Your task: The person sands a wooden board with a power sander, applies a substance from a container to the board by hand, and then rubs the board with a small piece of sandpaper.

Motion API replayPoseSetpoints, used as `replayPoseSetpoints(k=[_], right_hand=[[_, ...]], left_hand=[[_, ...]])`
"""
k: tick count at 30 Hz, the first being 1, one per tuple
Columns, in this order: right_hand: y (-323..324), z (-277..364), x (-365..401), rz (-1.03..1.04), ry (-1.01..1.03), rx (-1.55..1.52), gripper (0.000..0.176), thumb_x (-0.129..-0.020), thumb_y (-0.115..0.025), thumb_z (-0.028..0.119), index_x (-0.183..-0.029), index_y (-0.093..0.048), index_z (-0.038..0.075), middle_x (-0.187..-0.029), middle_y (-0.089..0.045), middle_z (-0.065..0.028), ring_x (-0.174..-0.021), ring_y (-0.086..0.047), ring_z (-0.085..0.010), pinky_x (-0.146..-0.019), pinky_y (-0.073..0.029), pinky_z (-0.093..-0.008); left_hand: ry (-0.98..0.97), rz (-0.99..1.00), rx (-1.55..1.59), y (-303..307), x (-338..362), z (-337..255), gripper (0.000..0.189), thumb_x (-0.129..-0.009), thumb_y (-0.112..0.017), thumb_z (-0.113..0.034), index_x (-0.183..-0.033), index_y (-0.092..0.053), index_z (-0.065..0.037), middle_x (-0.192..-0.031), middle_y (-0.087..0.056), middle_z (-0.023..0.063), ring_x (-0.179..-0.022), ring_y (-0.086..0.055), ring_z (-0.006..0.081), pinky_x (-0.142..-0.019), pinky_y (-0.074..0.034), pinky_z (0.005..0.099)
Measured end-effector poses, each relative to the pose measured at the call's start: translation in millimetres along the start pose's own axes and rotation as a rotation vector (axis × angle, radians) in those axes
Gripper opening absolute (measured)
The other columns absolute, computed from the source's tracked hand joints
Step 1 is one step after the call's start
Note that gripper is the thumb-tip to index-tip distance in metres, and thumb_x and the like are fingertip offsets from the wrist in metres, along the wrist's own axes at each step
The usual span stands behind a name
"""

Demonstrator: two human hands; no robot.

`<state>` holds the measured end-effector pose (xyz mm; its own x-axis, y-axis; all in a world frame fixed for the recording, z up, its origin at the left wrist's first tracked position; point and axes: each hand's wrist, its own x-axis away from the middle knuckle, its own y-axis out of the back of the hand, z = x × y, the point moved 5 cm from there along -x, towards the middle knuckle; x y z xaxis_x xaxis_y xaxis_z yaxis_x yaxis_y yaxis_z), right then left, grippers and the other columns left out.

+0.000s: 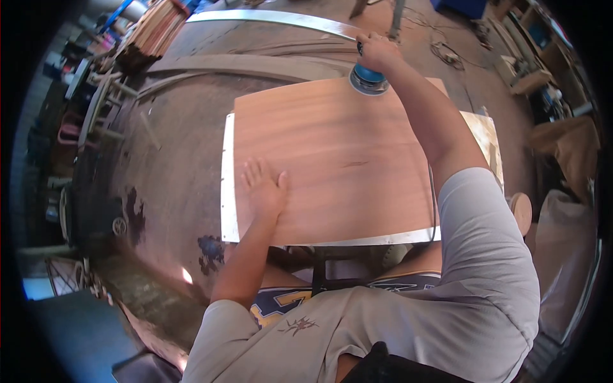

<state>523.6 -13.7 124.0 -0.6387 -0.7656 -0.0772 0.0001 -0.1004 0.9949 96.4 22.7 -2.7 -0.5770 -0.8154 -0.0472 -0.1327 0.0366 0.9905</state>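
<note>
A reddish-brown wooden panel lies flat in front of me on a white board, whose edges show at the left and along the front. Near the panel's far edge, my right hand is wrapped round the top of a blue orbital sander. The sander's round pad rests on the panel. My left hand lies flat on the panel's left part with its fingers spread. A small dark mark shows in the wood grain between my hands and the front edge. A dark cord runs down the panel's right side.
Beyond the panel lie long wooden planks and a long pale metal-looking strip. Stacked boards stand at the far left. Tangled cable lies on the floor at the far right. Wooden shelving lines the right side.
</note>
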Motion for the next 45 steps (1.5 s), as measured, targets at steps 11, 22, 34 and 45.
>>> replayPoseSetpoints(k=[11, 22, 34, 45], right_hand=[[-11, 218, -20, 0.029, 0.213, -0.129, 0.044, -0.093, -0.055, 0.020, -0.138, -0.055, 0.018, -0.135, -0.056, -0.0156, -0.125, -0.056, -0.0352, -0.101, -0.049, -0.0473], [-28, 362, -41, 0.010, 0.300, -0.212, 0.037, -0.099, -0.052, 0.020, -0.135, -0.058, 0.020, -0.133, -0.056, -0.0126, -0.127, -0.054, -0.0309, -0.101, -0.047, -0.0455], [-19, 281, -34, -0.019, 0.241, -0.221, 0.040, -0.095, -0.058, 0.019, -0.135, -0.058, 0.020, -0.134, -0.055, -0.0125, -0.126, -0.054, -0.0320, -0.101, -0.047, -0.0440], [2, 70, 3, 0.004, -0.026, -0.179, 0.041, -0.095, -0.056, 0.017, -0.136, -0.056, 0.020, -0.137, -0.054, -0.0120, -0.128, -0.053, -0.0332, -0.103, -0.048, -0.0459]], left_hand=[[-0.032, 0.015, 0.053, 4, 2, -5, 0.081, -0.097, -0.050, -0.050, -0.155, -0.027, 0.002, -0.161, -0.021, 0.0278, -0.153, -0.014, 0.0377, -0.124, -0.005, 0.0495], [-0.055, -0.002, 0.017, 0, 2, -4, 0.081, -0.098, -0.045, -0.053, -0.154, -0.029, 0.003, -0.161, -0.023, 0.0271, -0.152, -0.015, 0.0381, -0.123, -0.006, 0.0530], [-0.048, 0.004, 0.113, 10, 4, -8, 0.080, -0.097, -0.049, -0.050, -0.155, -0.027, 0.001, -0.162, -0.021, 0.0253, -0.153, -0.012, 0.0369, -0.124, -0.006, 0.0508], [-0.026, 0.025, 0.007, -1, -1, -3, 0.078, -0.098, -0.048, -0.052, -0.156, -0.029, -0.002, -0.163, -0.020, 0.0226, -0.154, -0.013, 0.0340, -0.124, -0.007, 0.0464]])
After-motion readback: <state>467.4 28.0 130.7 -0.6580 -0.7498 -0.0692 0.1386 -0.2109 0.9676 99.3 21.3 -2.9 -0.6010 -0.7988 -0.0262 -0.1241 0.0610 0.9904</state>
